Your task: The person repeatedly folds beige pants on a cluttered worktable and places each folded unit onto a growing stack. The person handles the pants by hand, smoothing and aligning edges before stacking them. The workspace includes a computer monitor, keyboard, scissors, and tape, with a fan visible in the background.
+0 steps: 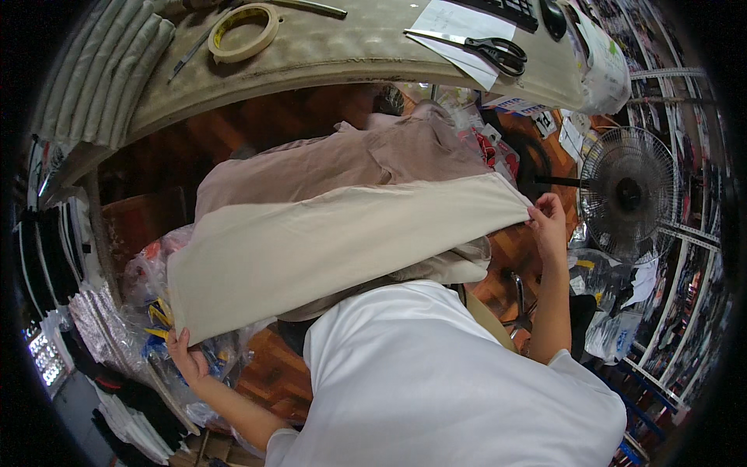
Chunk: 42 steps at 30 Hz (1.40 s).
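A long cream cloth (342,241) is stretched between my two hands across my lap, its left end lower than its right. My left hand (188,358) pinches the cloth's lower left corner, with the thumb partly hidden. At the other end, my right hand (549,222) grips the right edge between thumb and fingers. Beyond the cream length, a mauve-brown fabric (311,167) lies bunched toward the table. More greyish fabric (447,265) hangs in folds under the cream cloth, close to my body.
On the table (334,47) ahead lie a tape roll (243,33), black-handled scissors (486,50) over white paper, and a mouse (553,19). Fabric rolls (109,70) are stacked at far left. A fan (629,193) stands right. Plastic bags (159,268) surround the wooden floor.
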Available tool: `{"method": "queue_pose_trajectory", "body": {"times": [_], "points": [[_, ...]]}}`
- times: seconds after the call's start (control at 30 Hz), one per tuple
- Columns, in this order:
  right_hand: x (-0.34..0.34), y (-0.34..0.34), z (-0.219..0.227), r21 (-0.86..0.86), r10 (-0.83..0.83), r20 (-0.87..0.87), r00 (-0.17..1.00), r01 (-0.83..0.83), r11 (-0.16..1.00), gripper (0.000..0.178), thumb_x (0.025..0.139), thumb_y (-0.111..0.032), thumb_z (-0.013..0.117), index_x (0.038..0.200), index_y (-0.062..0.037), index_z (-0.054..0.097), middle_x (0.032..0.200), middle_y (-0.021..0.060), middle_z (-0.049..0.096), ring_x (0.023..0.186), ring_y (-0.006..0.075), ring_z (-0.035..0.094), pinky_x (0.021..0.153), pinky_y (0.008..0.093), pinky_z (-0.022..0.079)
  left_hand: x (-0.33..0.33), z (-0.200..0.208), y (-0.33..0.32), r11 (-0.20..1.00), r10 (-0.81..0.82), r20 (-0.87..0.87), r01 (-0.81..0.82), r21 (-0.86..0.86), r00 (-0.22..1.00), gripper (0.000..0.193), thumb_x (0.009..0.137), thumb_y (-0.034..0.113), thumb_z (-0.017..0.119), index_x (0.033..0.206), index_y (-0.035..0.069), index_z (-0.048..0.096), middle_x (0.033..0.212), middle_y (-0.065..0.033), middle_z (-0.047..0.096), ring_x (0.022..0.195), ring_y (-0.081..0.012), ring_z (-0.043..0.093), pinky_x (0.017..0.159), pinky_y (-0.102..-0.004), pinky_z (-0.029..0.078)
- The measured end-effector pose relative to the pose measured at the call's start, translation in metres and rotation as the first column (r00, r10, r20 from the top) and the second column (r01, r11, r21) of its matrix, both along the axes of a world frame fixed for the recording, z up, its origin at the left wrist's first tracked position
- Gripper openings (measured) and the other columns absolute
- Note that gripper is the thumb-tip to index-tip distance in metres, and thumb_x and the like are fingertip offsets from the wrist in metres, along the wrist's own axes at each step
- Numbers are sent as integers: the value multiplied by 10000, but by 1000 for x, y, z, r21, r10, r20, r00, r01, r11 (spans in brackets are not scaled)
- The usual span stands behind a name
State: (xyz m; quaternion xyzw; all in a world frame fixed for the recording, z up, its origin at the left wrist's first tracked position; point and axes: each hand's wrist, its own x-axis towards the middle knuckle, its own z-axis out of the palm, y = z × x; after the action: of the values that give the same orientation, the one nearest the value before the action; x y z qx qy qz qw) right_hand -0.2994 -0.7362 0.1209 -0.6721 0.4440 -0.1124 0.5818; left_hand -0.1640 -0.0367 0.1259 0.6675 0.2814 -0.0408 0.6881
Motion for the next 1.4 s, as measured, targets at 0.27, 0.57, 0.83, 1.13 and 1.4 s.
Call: {"method": "queue_pose_trajectory", "body": {"times": [0.27,0.57,0.83,1.13,1.4], "points": [[-17,6,-121,-434,365,-579,729,-655,618,280,722,-44,585,994,-16,525,911,194,582,874,369,582,839,422,451,-40,-102,43,999,-35,-169,28,-39,985,260,781,4,646,999,35,507,935,-53,565,881,-159,561,814,-308,462],[233,88,-105,-698,738,-355,573,-688,199,425,697,3,581,1116,-65,587,1196,169,531,1137,313,492,951,407,418,66,-32,-94,686,-357,-6,267,677,934,261,828,17,579,1086,15,534,970,-83,580,906,-168,569,824,-285,455],[172,63,-39,-648,613,-444,653,-707,284,312,658,-31,635,967,-65,605,887,115,573,948,334,533,783,408,443,66,-15,-293,550,-833,115,792,266,541,219,823,30,594,1041,19,567,917,-67,605,787,-129,586,706,-262,481],[-7,63,3,129,628,-589,509,-708,694,298,753,-237,713,950,-39,610,906,135,599,847,278,580,763,368,451,50,-22,-402,246,-961,-101,962,118,258,557,809,156,655,1321,103,442,799,-89,656,695,-169,631,636,-294,492],[45,45,-72,-378,505,-217,836,-549,746,253,789,-128,654,999,2,597,882,115,599,845,215,589,758,316,467,43,-49,-434,141,-985,-22,885,443,168,420,785,238,694,1156,64,599,744,-109,649,678,-209,633,637,-315,484]]}}
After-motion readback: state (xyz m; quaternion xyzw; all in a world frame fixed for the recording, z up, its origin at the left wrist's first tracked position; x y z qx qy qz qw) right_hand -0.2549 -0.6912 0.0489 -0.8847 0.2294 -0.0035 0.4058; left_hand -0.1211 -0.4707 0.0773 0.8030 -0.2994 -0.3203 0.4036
